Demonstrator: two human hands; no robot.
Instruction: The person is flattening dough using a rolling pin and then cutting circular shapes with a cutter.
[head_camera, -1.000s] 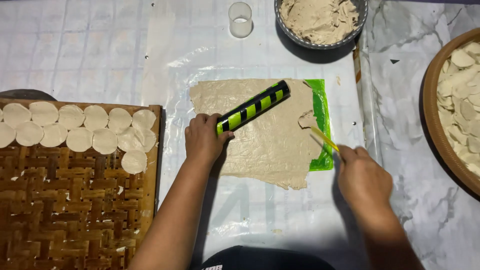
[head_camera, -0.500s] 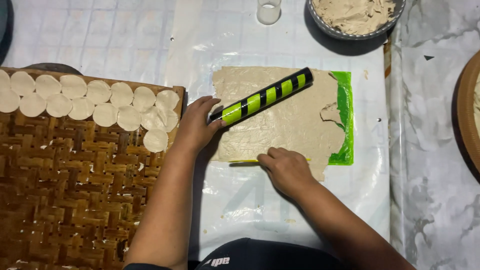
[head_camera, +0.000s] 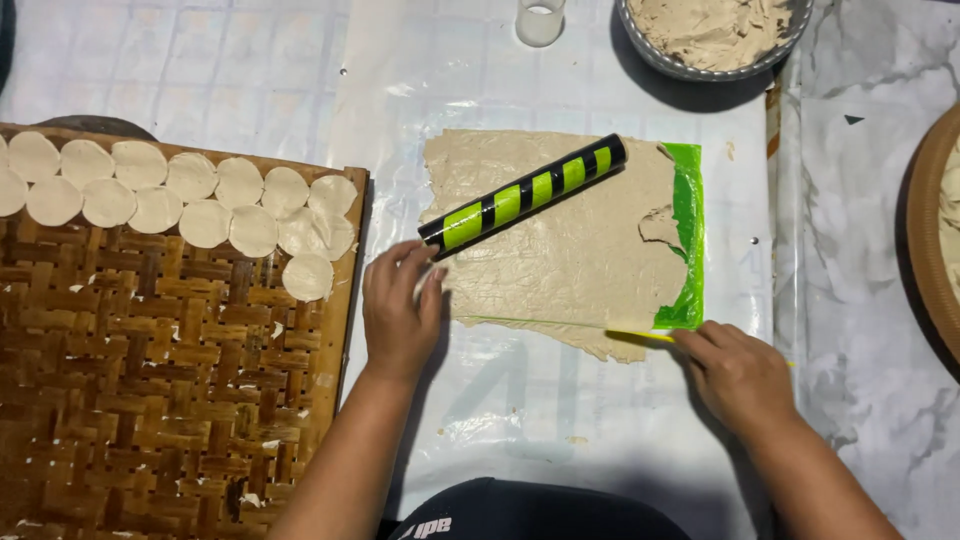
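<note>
Left hand: the left hand (head_camera: 400, 310) lies low in the middle of the frame, fingers (head_camera: 415, 268) loosely spread and gripping nothing, their tips just below the near end of the roller.
Right hand: the right hand (head_camera: 738, 375) sits at the lower right, fingers curled and pinching a thin yellow strip (head_camera: 640, 336) at the lower edge of the dough.
Roller: a black and green striped rolling pin (head_camera: 523, 192) rests on the dough sheet (head_camera: 560, 250), its long axis slanting from lower left to upper right.
Key relation: the pin's lower left end lies just above and right of the left fingers; the left hand is far nearer to it than the right.
Dough sheet: flattened over a green plastic sheet (head_camera: 688, 235) on the tabletop (head_camera: 520, 420), centre of the frame.
Surroundings: woven tray (head_camera: 150, 400) with round dough discs (head_camera: 205, 222) at left; bowl of dough (head_camera: 715, 35) at the upper right; small clear cup (head_camera: 540, 20) at the top.
</note>
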